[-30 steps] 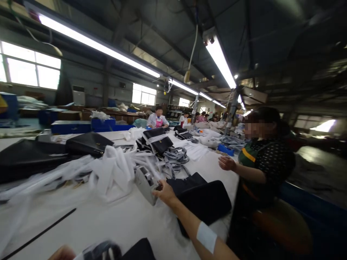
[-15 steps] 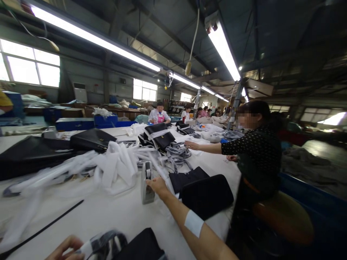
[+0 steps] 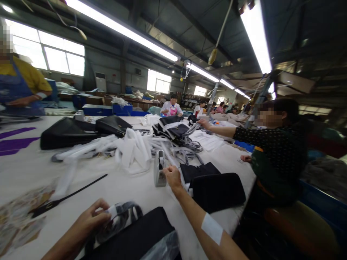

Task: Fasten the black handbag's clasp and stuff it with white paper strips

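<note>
My right hand [image 3: 171,177] reaches forward and grips a grey tape dispenser [image 3: 159,174] that stands upright on the white table [image 3: 127,195]. Near the front edge my left hand [image 3: 89,220] pinches a clear plastic wrapper [image 3: 119,220] lying over a black bag [image 3: 138,238]. A white patch is stuck on my right forearm [image 3: 211,228]. Beyond the dispenser lies a heap of white strips [image 3: 130,150].
Two dark pouches [image 3: 217,189] lie right of the dispenser. Black handbags [image 3: 70,131] sit at the left, more [image 3: 170,130] at the middle. A black strap [image 3: 70,196] crosses the table. A co-worker [image 3: 273,151] at the right reaches across; another person [image 3: 18,86] stands far left.
The dispenser has been set upright with my right hand still on it. My left hand came into view holding the wrapper. The co-worker stretched an arm across the table. The view swung left.
</note>
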The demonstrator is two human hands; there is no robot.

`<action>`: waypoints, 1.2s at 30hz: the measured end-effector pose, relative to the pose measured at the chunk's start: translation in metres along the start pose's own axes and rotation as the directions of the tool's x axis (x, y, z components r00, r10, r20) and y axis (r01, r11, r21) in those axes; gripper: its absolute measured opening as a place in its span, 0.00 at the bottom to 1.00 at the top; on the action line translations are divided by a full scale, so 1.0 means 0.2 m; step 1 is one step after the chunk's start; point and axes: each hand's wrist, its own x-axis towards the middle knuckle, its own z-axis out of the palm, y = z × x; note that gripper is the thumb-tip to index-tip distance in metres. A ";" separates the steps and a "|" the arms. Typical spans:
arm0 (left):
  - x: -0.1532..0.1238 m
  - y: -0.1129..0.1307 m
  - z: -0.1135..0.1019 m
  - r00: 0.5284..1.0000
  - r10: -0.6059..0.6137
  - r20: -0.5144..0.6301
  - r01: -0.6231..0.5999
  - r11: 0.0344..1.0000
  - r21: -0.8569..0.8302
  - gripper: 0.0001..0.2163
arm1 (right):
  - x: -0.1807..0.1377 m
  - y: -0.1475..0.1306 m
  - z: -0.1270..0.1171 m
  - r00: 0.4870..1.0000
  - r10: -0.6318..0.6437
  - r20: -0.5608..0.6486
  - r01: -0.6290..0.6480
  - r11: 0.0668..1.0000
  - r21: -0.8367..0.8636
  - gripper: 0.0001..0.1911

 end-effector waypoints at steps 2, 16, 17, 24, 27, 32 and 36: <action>-0.03 0.03 0.02 1.000 0.007 0.004 -0.007 1.000 -0.020 0.16 | -0.04 0.04 -0.02 0.992 0.092 0.088 -0.096 0.994 0.045 0.12; 0.00 0.00 0.00 0.999 0.023 0.028 -0.020 0.996 -0.090 0.13 | -0.22 0.09 -0.08 0.873 0.287 0.395 -0.383 0.905 0.187 0.11; 0.00 0.00 0.00 0.999 0.031 0.029 -0.028 0.994 -0.102 0.13 | -0.26 0.04 -0.09 0.867 0.247 0.433 -0.368 0.903 0.222 0.13; -0.01 0.02 0.03 0.998 0.067 -0.003 -0.067 0.992 -0.107 0.13 | -0.53 -0.36 0.04 0.677 -0.024 0.736 -0.353 0.866 0.353 0.24; -0.02 0.02 0.03 0.995 0.097 -0.019 -0.098 0.991 -0.087 0.13 | -0.62 -0.45 0.13 0.632 -0.046 0.774 -0.362 0.865 0.347 0.24; -0.02 -0.01 0.04 0.987 0.158 -0.034 -0.159 0.987 -0.014 0.13 | -0.66 -0.45 0.23 0.633 -0.010 0.774 -0.379 0.868 0.321 0.24; -0.03 -0.03 0.05 0.970 0.233 -0.071 -0.224 0.968 0.113 0.12 | -0.65 -0.42 0.25 0.640 0.042 0.768 -0.400 0.871 0.285 0.24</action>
